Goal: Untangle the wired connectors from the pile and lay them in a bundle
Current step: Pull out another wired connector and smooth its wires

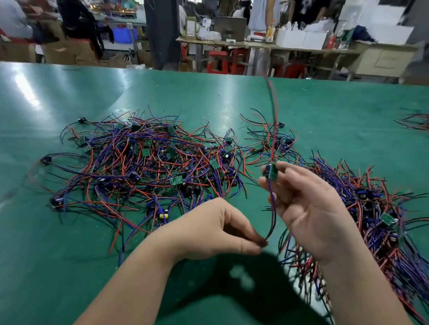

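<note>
One wired connector (273,170) is pinched by the right hand (312,212), its wire tip by the left hand (218,230); kept taut, it should be laid along the three-o'clock bundle (383,236).

Bare forearms reach in from bottom. Left hand (215,229) low, thumb and fingertips pinching wire end of wired connector (273,171). Right hand (310,209) higher, palm toward viewer, fingertips pinching its board.

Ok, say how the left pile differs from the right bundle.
The pile sprawls wide, wires crossing every way; the bundle runs mostly one way, packed tighter. The pile shows almost whole; the right forearm hides part of the bundle. Both: red, blue, black wires with green boards.
</note>
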### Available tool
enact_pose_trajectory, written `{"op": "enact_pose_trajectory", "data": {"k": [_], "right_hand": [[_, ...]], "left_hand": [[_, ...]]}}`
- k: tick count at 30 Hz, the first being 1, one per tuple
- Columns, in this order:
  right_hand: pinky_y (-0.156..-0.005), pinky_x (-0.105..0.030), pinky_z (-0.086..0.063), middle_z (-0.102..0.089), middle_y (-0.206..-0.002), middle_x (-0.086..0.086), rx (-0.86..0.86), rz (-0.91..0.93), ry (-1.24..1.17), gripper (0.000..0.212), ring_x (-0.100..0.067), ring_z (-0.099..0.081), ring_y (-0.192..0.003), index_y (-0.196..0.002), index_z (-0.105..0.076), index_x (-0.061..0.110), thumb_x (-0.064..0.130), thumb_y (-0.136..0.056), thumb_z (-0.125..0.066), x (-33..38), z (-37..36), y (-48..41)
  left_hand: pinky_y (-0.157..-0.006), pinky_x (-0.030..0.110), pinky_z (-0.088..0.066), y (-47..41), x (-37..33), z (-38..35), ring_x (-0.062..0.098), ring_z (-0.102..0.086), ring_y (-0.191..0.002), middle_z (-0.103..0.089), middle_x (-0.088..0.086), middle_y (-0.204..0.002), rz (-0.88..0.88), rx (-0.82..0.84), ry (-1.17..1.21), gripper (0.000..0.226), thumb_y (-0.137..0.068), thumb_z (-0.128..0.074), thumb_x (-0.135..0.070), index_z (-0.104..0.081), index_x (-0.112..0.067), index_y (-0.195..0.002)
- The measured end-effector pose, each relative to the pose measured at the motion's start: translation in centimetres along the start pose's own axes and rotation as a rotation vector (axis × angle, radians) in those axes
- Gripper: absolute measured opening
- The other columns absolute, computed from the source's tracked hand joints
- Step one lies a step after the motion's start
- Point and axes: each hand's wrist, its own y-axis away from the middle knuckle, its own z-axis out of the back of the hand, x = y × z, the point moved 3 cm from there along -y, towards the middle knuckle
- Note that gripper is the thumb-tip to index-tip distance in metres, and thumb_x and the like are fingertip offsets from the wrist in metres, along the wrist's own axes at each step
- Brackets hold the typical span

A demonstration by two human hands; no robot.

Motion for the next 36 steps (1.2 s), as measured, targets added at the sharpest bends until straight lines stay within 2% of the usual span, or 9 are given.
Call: {"op": "enact_pose_trajectory", "data": {"k": [3, 6, 10, 12, 17, 21, 27, 32, 36], "right_hand": [[-0.056, -0.017, -0.052, -0.073, -0.082, -0.012, 0.003, 0.014, 0.049, 0.017, -0.019, -0.072, -0.069, -0.065, -0.072, 0.016, 0.003, -0.065, -0.061, -0.3, 0.0, 0.2], [-0.052, -0.017, -0.05, -0.07, -0.084, -0.015, 0.02, -0.032, 0.056, 0.016, -0.019, -0.072, -0.068, -0.065, -0.07, 0.02, 0.004, -0.061, -0.067, -0.8, 0.0, 0.2], [-0.05, -0.016, -0.051, -0.069, -0.067, -0.007, 0.034, -0.068, 0.005, 0.016, -0.012, -0.07, -0.063, -0.062, -0.068, 0.02, 0.004, -0.064, -0.065, -1.1, -0.2, 0.2], [-0.048, -0.015, -0.051, -0.068, -0.063, -0.004, 0.048, -0.1, -0.003, 0.013, -0.009, -0.07, -0.064, -0.058, -0.067, 0.02, 0.007, -0.061, -0.068, -1.3, -0.6, 0.4], [-0.041, -0.013, -0.048, -0.068, -0.065, -0.004, 0.057, -0.258, 0.058, 0.008, -0.006, -0.067, -0.056, -0.058, -0.064, 0.016, 0.012, -0.061, -0.069, -2.1, -0.5, 0.4], [-0.044, -0.018, -0.049, -0.065, -0.063, -0.005, 0.035, -0.246, 0.223, 0.015, -0.012, -0.062, -0.046, -0.07, -0.058, 0.012, 0.018, -0.063, -0.07, -2.4, -0.1, 0.0], [-0.047, -0.014, -0.037, -0.062, -0.065, -0.001, -0.053, -0.09, 0.32, 0.029, -0.006, -0.05, -0.051, -0.085, -0.07, 0.005, 0.029, -0.07, -0.066, -2.0, 0.6, -0.8], [-0.048, -0.014, -0.039, -0.066, -0.067, -0.005, 0.01, -0.094, 0.413, 0.016, -0.007, -0.053, -0.054, -0.071, -0.073, 0.009, 0.022, -0.063, -0.07, -2.0, 1.0, -0.5], [-0.044, -0.013, -0.042, -0.066, -0.059, -0.002, -0.124, -0.029, 0.386, 0.013, -0.007, -0.06, -0.05, -0.068, -0.07, 0.01, 0.021, -0.063, -0.071, -0.7, 2.2, -0.8]], "left_hand": [[-0.091, 0.024, -0.052, 0.1, 0.3, 0.3, 0.009, -0.068, -0.095, -0.073, -0.001, -0.1, 0.056, 0.02, -0.011, 0.043, -0.073, -0.054, 0.009, -0.073, -0.02, -0.099], [-0.084, 0.026, -0.052, -0.2, 0.1, 1.2, 0.004, -0.067, -0.092, -0.073, -0.004, -0.099, 0.051, -0.156, 0.013, 0.056, -0.075, -0.039, 0.018, -0.069, -0.024, -0.096], [-0.078, 0.022, -0.049, -0.7, -0.2, 1.6, 0.005, -0.064, -0.094, -0.07, -0.013, -0.106, -0.028, -0.33, 0.397, 0.021, -0.097, -0.051, -0.024, -0.062, -0.031, -0.113], [-0.079, 0.022, -0.049, -0.7, -0.3, 1.5, 0.005, -0.062, -0.101, -0.068, -0.015, -0.113, -0.076, -0.316, 0.454, 0.03, -0.087, -0.053, -0.042, -0.063, -0.036, -0.115], [-0.084, 0.031, -0.052, -1.2, -0.5, 0.2, 0.01, -0.065, -0.091, -0.071, -0.003, -0.109, -0.142, -0.29, 0.579, 0.025, -0.08, -0.066, -0.043, -0.074, -0.027, -0.098], [-0.076, 0.027, -0.055, -1.3, -0.2, 0.5, 0.014, -0.069, -0.08, -0.074, 0.007, -0.098, -0.108, -0.357, 0.811, 0.034, -0.072, -0.068, -0.035, -0.063, -0.012, -0.097], [-0.059, 0.022, -0.056, -1.0, 0.2, 0.6, 0.009, -0.062, -0.051, -0.069, 0.001, -0.064, 0.015, -0.427, 0.608, 0.032, -0.058, -0.074, -0.025, -0.067, -0.009, -0.085], [-0.062, 0.024, -0.055, -0.9, 0.1, -0.3, 0.015, -0.063, -0.057, -0.068, 0.011, -0.071, 0.067, -0.329, 0.512, 0.032, -0.05, -0.08, -0.029, -0.075, -0.01, -0.075], [-0.059, 0.025, -0.056, -0.7, 0.3, -0.7, 0.013, -0.062, -0.054, -0.062, 0.004, -0.06, 0.168, -0.215, 0.458, 0.034, -0.056, -0.078, -0.021, -0.068, -0.011, -0.088]]}}
